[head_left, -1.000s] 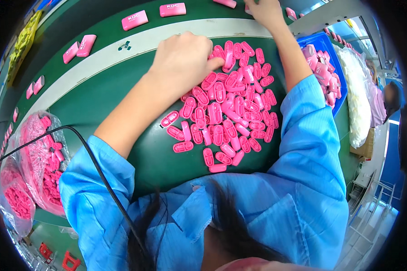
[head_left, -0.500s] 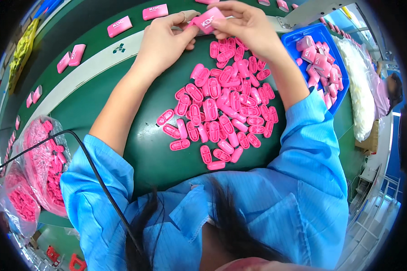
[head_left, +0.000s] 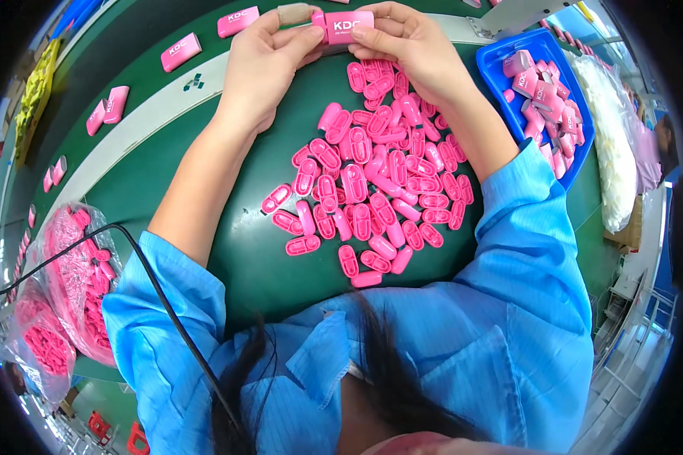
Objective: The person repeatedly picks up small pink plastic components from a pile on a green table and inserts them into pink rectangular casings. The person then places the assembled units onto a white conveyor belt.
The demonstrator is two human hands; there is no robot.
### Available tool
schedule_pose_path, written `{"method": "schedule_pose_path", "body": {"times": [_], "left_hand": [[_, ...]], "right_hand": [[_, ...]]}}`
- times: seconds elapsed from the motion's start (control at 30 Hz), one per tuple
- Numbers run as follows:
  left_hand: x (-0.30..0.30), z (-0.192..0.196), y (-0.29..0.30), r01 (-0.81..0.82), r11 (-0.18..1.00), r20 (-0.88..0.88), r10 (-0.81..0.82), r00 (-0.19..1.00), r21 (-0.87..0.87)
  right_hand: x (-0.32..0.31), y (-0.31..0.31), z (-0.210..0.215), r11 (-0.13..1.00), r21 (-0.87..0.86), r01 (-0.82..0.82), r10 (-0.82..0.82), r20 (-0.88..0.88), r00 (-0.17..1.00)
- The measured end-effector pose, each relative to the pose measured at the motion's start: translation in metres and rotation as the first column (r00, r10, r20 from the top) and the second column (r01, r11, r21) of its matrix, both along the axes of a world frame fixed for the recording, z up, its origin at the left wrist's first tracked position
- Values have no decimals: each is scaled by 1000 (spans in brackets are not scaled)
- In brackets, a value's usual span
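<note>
At the far edge of the green worktable, both of my hands meet around small pink parts. My right hand [head_left: 413,49] pinches a flat pink printed case [head_left: 349,27] between thumb and fingers. In my left hand [head_left: 258,72], thumb and index finger press a small pink plastic cap [head_left: 319,29] against the case's left end. Whether the cap is seated in the case cannot be told. A tan cover wraps the left index finger [head_left: 294,14]. Just below the hands lies a loose heap of pink oval plastic caps [head_left: 354,182], some hollow side up.
A blue bin [head_left: 501,64] of pink cases stands to the right, beside a clear bag of white pieces [head_left: 611,152]. Pink cases [head_left: 180,51] ride a green belt beyond a pale rail [head_left: 148,110]. Bags of pink parts [head_left: 80,273] and a black cable [head_left: 155,277] are at left.
The case has gone from tilted to level, with the small cap now lined up at its left end. Both hands shifted slightly left. Cases on the belt have moved left.
</note>
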State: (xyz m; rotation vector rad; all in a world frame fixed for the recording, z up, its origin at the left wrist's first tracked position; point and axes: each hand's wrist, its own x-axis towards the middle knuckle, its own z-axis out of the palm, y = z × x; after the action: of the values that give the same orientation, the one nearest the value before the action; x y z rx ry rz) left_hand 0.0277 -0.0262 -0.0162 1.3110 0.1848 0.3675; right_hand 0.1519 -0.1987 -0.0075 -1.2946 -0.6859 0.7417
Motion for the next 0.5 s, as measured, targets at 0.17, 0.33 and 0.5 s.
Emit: {"method": "schedule_pose_path", "body": {"times": [0.17, 0.33, 0.5], "left_hand": [[-5, 4, -4, -9, 993, -11, 10, 1000, 121], [-4, 5, -15, -50, 996, 60, 45, 997, 73], [-18, 20, -38, -289, 590, 130, 297, 946, 754]], "right_hand": [[7, -8, 1, 999, 26, -36, 39, -131, 991], [-7, -6, 6, 995, 84, 59, -60, 5, 998], [-20, -8, 10, 988, 39, 151, -156, 250, 956]]}}
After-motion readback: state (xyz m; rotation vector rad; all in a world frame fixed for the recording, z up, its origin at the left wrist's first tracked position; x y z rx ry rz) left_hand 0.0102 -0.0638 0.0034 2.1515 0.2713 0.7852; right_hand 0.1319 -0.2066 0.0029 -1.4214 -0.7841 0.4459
